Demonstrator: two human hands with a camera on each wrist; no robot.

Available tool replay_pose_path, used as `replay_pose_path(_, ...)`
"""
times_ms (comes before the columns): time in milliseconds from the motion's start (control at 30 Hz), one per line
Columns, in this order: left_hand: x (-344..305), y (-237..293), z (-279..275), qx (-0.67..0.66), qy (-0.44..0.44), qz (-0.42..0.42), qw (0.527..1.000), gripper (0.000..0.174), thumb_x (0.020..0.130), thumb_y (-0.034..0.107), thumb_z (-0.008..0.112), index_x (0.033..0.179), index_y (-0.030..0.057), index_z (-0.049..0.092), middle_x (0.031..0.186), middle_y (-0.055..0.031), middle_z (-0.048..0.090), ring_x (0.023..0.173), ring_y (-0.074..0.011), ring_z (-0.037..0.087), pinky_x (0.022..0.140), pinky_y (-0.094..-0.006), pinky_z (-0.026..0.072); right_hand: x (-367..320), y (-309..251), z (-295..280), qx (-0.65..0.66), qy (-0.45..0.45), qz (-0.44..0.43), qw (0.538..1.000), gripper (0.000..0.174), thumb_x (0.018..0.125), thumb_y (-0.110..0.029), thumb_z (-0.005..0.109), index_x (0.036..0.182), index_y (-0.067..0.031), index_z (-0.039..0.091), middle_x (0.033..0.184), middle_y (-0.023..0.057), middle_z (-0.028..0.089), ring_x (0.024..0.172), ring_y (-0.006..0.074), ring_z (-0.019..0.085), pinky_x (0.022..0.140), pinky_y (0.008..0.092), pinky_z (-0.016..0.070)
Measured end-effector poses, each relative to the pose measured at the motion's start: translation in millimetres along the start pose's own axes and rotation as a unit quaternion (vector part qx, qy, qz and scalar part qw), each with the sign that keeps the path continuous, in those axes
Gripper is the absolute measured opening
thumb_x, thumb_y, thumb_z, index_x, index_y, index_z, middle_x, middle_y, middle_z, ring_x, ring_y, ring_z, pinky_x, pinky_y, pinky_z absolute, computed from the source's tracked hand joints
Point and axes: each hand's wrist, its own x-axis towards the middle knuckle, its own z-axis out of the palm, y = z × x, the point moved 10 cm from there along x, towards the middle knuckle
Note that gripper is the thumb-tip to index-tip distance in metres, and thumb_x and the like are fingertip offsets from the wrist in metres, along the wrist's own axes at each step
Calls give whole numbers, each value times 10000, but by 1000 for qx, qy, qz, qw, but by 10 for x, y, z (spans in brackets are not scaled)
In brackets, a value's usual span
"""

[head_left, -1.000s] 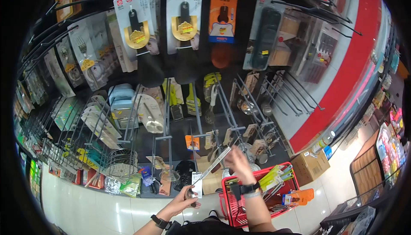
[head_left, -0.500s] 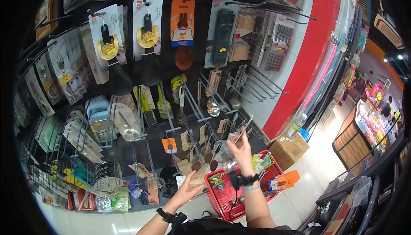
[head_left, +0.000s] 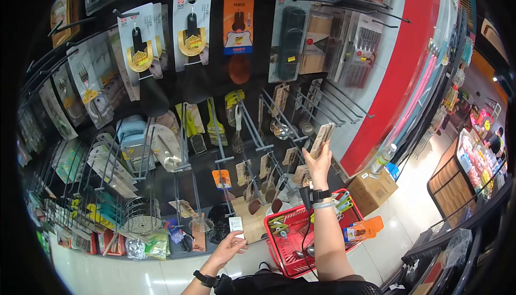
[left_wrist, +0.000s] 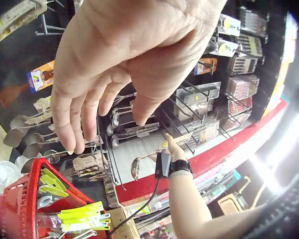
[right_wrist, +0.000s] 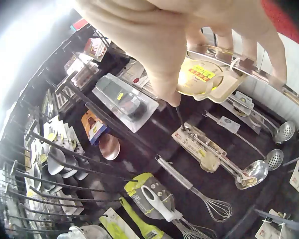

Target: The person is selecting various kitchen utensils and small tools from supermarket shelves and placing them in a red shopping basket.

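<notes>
My right hand [head_left: 318, 161] is raised in front of the hooks at the right of the display. It grips a metal ladle by its handle, near a printed card [right_wrist: 203, 78] with a yellow sticker. In the left wrist view the ladle's shiny bowl [left_wrist: 135, 169] hangs to the left of that hand. My left hand [head_left: 230, 247] is lower, beside a white tag [head_left: 236, 227], its fingers loosely bent with nothing between them. Below my right hand in its wrist view hang other carded ladles [right_wrist: 253, 174], a skimmer [right_wrist: 274, 159] and a whisk [right_wrist: 214, 205].
A red shopping basket [head_left: 273, 227] with green-handled utensils [left_wrist: 82, 215] stands beneath my right arm. Metal hooks [head_left: 344, 104] jut out from the black board. A cardboard box [head_left: 372, 190] sits right of the basket. Spatulas on white cards [head_left: 192, 31] hang above.
Both hands were on the metal utensil one second ago. The left hand let go, and the right hand carried it up and right toward the hooks. The view turned right, then slightly back.
</notes>
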Motion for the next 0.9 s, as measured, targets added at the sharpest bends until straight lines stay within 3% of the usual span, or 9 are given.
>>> replay_pose_path(67, -30, -30, -20, 5, 8, -9, 1000, 399, 936, 182, 535, 1280, 34, 395, 1063, -145, 598, 961, -216, 611, 791, -318, 502, -9, 49, 52, 22, -22, 39, 999, 956, 690, -217, 786, 1417, 17, 211, 1105, 200, 469, 1030, 330, 489, 900, 378, 401)
replay_pose_path(200, -50, -133, -62, 0, 11, -16, 1000, 367, 943, 186, 522, 1262, 40, 417, 1065, -146, 605, 965, -216, 611, 791, -324, 500, -93, 101, 151, 22, -18, 21, 999, 937, 694, -232, 782, 1413, 9, 231, 1103, 202, 483, 1043, 339, 488, 901, 383, 398)
replay_pose_path(333, -83, -140, -74, 2, 12, -12, 1000, 352, 947, 180, 513, 1257, 39, 423, 1063, -146, 607, 970, -220, 610, 795, -323, 498, -17, -16, 108, 46, -11, 12, 999, 907, 692, -244, 778, 1412, -30, 270, 1090, 211, 522, 1012, 342, 535, 884, 387, 425)
replay_pose_path(500, -81, -184, -111, -2, 24, -27, 999, 323, 949, 161, 502, 1240, 34, 442, 1062, -142, 608, 966, -216, 609, 799, -320, 497, 55, 69, 231, 72, -41, -37, 996, 895, 690, -227, 779, 1417, -46, 288, 1120, 181, 532, 1009, 290, 558, 860, 371, 451)
replay_pose_path(700, -71, -209, -147, -12, 33, -35, 999, 291, 938, 132, 515, 1205, 24, 470, 1057, -135, 615, 951, -196, 612, 784, -297, 500, 165, 125, 399, 31, -55, -18, 998, 896, 672, -254, 792, 1399, -39, 313, 1102, 201, 531, 1009, 327, 551, 866, 377, 444)
replay_pose_path(833, -92, -223, -215, -9, 47, -41, 998, 294, 938, 136, 518, 1206, 24, 475, 1052, -131, 616, 948, -195, 611, 786, -295, 498, 369, 141, 780, 28, -49, 6, 998, 891, 658, -233, 804, 1384, -29, 331, 1093, 168, 543, 1013, 315, 520, 879, 365, 423)
replay_pose_path(900, -119, -237, -245, -10, 49, -36, 998, 301, 938, 141, 519, 1212, 24, 477, 1043, -126, 617, 943, -193, 612, 787, -294, 498, 499, 254, 1097, 103, -36, -26, 994, 881, 652, -238, 807, 1374, -34, 346, 1095, 169, 550, 1018, 326, 518, 885, 380, 420)
